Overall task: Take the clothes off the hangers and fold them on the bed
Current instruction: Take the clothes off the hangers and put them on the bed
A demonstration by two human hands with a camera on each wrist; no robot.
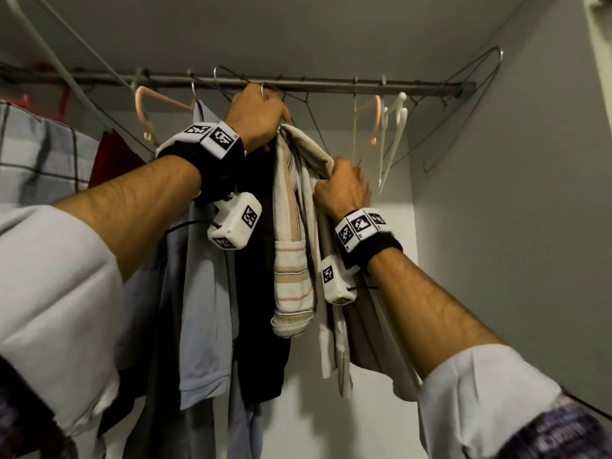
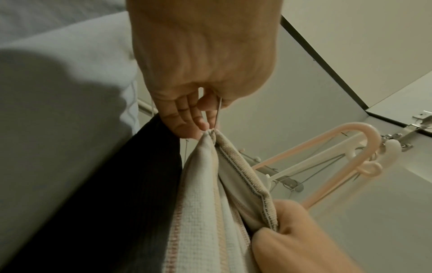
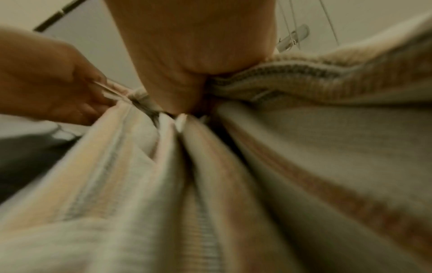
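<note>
A cream striped knit garment point(image 1: 293, 260) hangs from a wire hanger point(image 1: 263, 89) on the closet rail point(image 1: 298, 83). My left hand point(image 1: 261, 119) is raised just under the rail and grips the hanger's wire neck point(image 2: 218, 114) at the top of the garment. My right hand point(image 1: 344, 190) is lower and to the right, gripping the garment's ribbed collar edge point(image 2: 254, 188). In the right wrist view the cream fabric point(image 3: 304, 147) bunches under my thumb. A black garment point(image 1: 255, 293) and a light blue shirt point(image 1: 202, 293) hang just left of it.
Empty pink plastic hangers point(image 1: 367, 127), a white hanger point(image 1: 394, 134) and bare wire hangers point(image 1: 463, 104) hang to the right. A plaid shirt point(image 1: 39, 160) and red cloth point(image 1: 112, 157) hang at far left. The closet's side wall point(image 1: 513, 226) is close on the right.
</note>
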